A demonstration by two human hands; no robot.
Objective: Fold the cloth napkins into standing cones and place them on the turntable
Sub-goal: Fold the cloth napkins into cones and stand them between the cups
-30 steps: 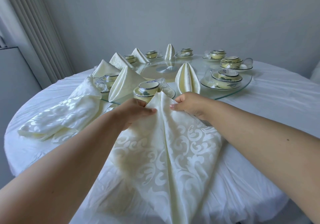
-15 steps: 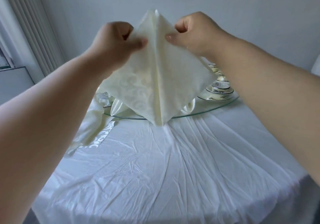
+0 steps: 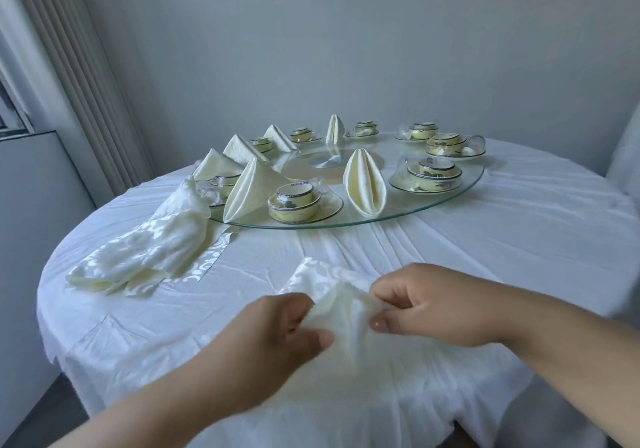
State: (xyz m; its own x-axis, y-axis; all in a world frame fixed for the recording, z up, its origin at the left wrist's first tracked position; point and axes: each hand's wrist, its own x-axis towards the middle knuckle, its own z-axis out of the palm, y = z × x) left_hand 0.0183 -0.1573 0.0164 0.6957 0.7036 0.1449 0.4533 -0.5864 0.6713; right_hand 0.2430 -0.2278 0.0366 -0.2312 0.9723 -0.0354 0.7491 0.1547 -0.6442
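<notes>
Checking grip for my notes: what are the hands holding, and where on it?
Both the left hand and right hand pinch the napkin at its bunched upper edge.

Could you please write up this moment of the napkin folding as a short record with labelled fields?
left hand: left hand pinches the left edge of the napkin in hand
right hand: right hand pinches its right edge
napkin state: bunched between both hands, low over the tablecloth, not yet a cone
finished cones: six stand on the glass turntable; nearest are the left cone and the rounded cone
unfolded stock: napkin pile on the table's left
crockery: cup and bowl sets ring the turntable, such as the near bowl set
</notes>
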